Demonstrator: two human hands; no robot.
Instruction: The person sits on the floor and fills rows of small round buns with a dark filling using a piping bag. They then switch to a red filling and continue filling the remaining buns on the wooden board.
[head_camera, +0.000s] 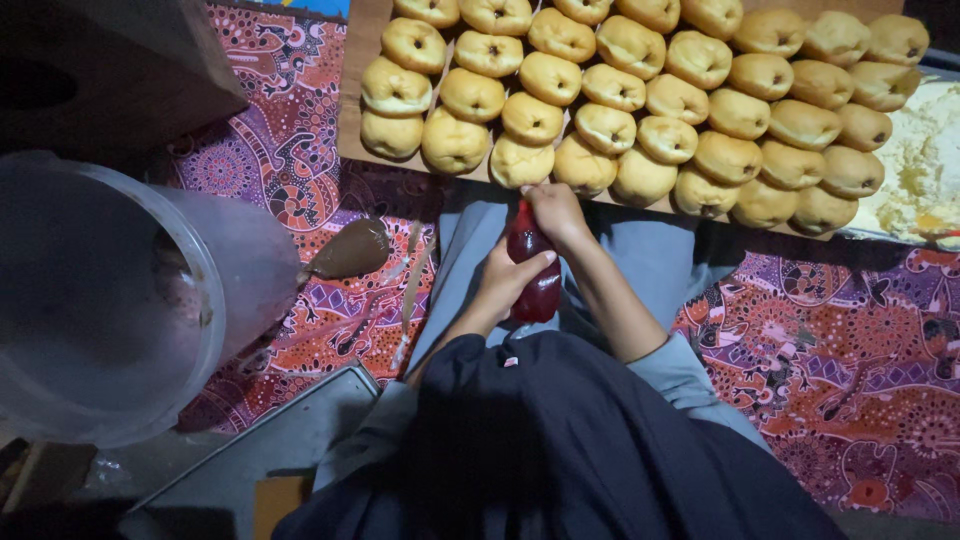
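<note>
Piping bag (537, 270) of dark red filling, held upright over the person's lap just below the near row of doughnuts (640, 100) on their board (352, 120): left hand (510, 280) clamped round the belly to squeeze, right hand (556, 212) pinched on the top, steadying it at one doughnut's edge.

Glossy plastic piping bag (535, 270); matt buns (640, 90); patterned cloth (840, 350).

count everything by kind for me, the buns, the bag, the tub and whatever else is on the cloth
buns: 38 in view, some cut off by the top edge
red filling bag: 1
clear plastic tub: 1
brown-coated spatula: 1
metal tray: 1
total: 42
</note>
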